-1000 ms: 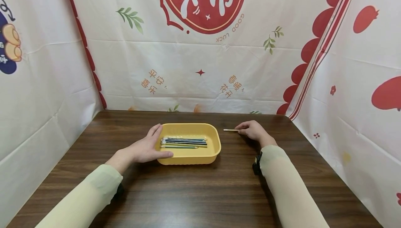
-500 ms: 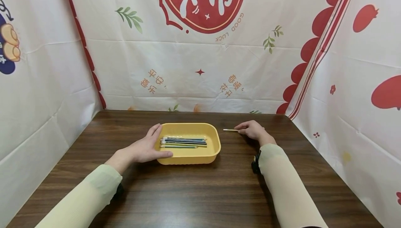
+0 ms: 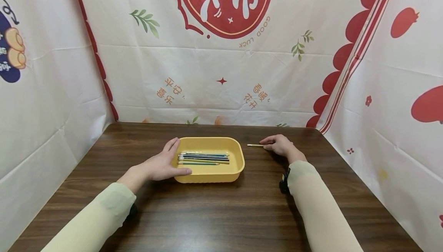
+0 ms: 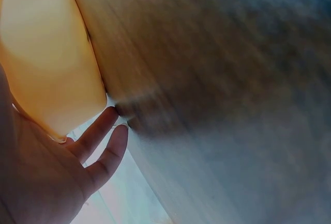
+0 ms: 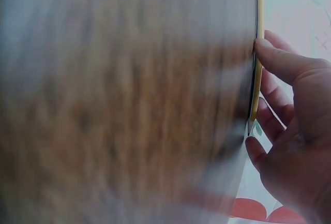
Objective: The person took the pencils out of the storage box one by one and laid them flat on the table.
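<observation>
A yellow plastic basin (image 3: 207, 177) stands on the table, with several pencils (image 3: 204, 158) lying side by side on its floor. My left hand (image 3: 160, 164) rests at its left end, fingers extended along the outside and thumb lying over the front rim. In the left wrist view, two fingertips (image 4: 109, 113) are at the basin's wall (image 4: 57, 63). To the right of the basin, my right hand (image 3: 279, 146) pinches a yellow pencil (image 3: 255, 145) between thumb and fingers, close over the table. The right wrist view shows this pencil (image 5: 259, 17) running past the thumb, its pointed end near the palm.
The dark wood-grain table (image 3: 214, 213) reaches back to a white printed cloth (image 3: 221, 63). More cloth hangs along the left (image 3: 52, 129) and right (image 3: 387, 129) sides. Black bands sit at both wrists.
</observation>
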`<action>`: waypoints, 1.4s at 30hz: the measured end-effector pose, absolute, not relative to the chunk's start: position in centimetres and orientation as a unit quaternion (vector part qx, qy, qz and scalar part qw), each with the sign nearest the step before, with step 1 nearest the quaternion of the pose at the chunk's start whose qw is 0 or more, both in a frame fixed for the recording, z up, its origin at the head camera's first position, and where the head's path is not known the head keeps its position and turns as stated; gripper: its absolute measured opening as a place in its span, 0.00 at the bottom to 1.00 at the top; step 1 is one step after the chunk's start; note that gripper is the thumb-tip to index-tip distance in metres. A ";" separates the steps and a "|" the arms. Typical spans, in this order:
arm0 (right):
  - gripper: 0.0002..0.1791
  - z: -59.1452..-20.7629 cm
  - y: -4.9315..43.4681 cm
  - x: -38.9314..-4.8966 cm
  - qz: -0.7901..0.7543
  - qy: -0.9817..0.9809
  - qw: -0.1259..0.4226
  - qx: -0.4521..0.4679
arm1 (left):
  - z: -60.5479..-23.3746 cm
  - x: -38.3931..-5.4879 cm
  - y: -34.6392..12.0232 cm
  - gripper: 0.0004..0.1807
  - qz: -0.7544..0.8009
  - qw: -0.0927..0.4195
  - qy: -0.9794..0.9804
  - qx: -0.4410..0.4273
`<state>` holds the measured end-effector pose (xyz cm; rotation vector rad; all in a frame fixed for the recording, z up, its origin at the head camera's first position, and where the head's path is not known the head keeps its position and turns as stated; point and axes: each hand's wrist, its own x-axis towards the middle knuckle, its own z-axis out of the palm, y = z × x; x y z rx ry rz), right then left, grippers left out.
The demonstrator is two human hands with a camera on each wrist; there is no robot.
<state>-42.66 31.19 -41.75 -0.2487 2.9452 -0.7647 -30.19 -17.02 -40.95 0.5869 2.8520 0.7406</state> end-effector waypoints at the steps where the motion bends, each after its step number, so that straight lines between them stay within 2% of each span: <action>1: 0.14 -41.7 31.3 -42.6 -0.249 0.964 0.043 -0.085 | -41.0 -30.2 -17.0 0.71 0.246 0.067 0.947 0.196; 10: 0.17 -40.1 30.7 -42.4 -0.275 0.950 0.012 -0.144 | -40.8 -30.2 -16.9 0.72 0.246 0.073 0.948 0.190; 24: 0.16 -35.7 21.8 -39.0 -0.335 0.906 -0.016 -0.257 | -40.9 -30.3 -17.0 0.72 0.246 0.069 0.948 0.193; 31: 0.15 -35.0 17.2 -37.3 -0.339 0.878 0.020 -0.337 | -40.8 -30.1 -17.0 0.71 0.249 0.069 0.946 0.194; 42: 0.14 -37.3 12.1 -35.8 -0.316 0.845 0.180 -0.393 | -40.7 -30.1 -16.9 0.71 0.252 0.075 0.946 0.187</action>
